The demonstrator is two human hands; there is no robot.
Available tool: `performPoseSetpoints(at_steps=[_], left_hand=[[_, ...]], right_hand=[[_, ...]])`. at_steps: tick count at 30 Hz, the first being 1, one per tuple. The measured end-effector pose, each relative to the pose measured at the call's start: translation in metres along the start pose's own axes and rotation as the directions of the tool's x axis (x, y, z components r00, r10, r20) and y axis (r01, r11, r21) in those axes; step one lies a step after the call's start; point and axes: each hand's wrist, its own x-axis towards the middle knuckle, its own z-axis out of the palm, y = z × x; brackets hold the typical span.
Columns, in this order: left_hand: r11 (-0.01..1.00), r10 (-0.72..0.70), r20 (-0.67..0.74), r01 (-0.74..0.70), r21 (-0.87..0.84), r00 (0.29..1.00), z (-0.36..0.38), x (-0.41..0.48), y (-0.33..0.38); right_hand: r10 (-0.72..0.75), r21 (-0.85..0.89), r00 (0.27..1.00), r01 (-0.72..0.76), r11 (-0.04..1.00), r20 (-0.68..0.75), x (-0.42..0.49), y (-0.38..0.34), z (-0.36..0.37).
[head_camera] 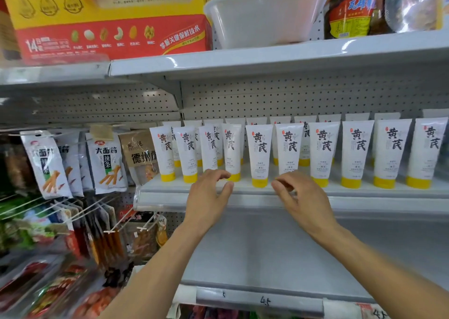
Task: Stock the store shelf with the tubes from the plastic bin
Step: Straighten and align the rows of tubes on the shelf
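Observation:
Several white tubes (259, 153) with yellow caps stand cap-down in two rows on the middle shelf (364, 192). A translucent white plastic bin (264, 15) sits tilted on the upper shelf, and I see nothing inside it. My left hand (209, 197) hovers at the shelf's front edge below a tube (232, 148), fingers curled and apart, holding nothing. My right hand (298, 197) is beside it, just under another tube (289, 146), also holding nothing.
A large yellow and red nut box (109, 17) stands left of the bin. Jars (349, 10) are at its right. Snack packets (104, 158) hang on pegs to the left. A bare grey shelf (267, 258) lies below the tubes.

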Motion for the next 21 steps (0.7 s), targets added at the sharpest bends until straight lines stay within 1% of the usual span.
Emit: performPoseSetpoints(at_steps=[2, 5, 7, 10, 11, 13, 15, 16, 17, 19, 21], left_hand=[[0.999, -0.036, -0.041, 0.037, 0.010, 0.999, -0.009, 0.001, -0.009], [0.997, -0.080, -0.022, 0.080, 0.021, 0.997, -0.021, 0.002, -0.024], [0.998, -0.046, -0.016, 0.046, 0.032, 0.999, -0.031, 0.005, -0.031], [0.995, 0.028, -0.048, -0.024, 0.095, 0.998, -0.054, 0.025, -0.033], [0.996, 0.026, -0.051, -0.021, 0.089, 0.998, -0.061, 0.034, -0.033], [0.999, -0.035, -0.036, 0.035, 0.022, 0.999, -0.072, 0.053, -0.031], [0.986, -0.119, 0.020, 0.120, -0.118, 0.993, -0.075, 0.064, -0.029], [0.975, -0.145, 0.057, 0.153, -0.162, 0.988, -0.074, 0.065, -0.028], [0.971, -0.157, 0.081, 0.169, -0.172, 0.984, -0.071, 0.062, -0.027], [0.981, -0.131, 0.080, 0.141, -0.130, 0.988, -0.061, 0.050, -0.029], [0.996, -0.069, 0.051, 0.071, -0.045, 0.996, -0.050, 0.037, -0.036]], right_hand=[[-0.035, 0.020, 0.998, 0.034, 0.999, 0.050, 0.004, -0.018, 0.013], [-0.067, 0.053, 0.993, 0.062, 0.997, 0.097, 0.012, -0.044, 0.034], [-0.088, 0.027, 0.993, 0.086, 0.996, 0.080, 0.021, -0.060, 0.042], [-0.152, -0.146, 0.988, 0.148, 0.978, -0.014, 0.048, -0.078, 0.040], [-0.172, -0.207, 0.984, 0.160, 0.965, -0.041, 0.060, -0.082, 0.037], [-0.195, -0.305, 0.979, 0.166, 0.938, -0.066, 0.083, -0.092, 0.032], [-0.145, -0.343, 0.989, 0.123, 0.931, -0.038, 0.100, -0.103, 0.028], [-0.104, -0.331, 0.994, 0.091, 0.939, -0.023, 0.102, -0.108, 0.028], [-0.065, -0.315, 0.998, 0.056, 0.947, -0.017, 0.101, -0.113, 0.029], [0.000, -0.314, 1.000, 0.000, 0.950, 0.003, 0.087, -0.118, 0.037], [0.058, -0.335, 0.997, -0.035, 0.942, 0.059, 0.066, -0.117, 0.052]])
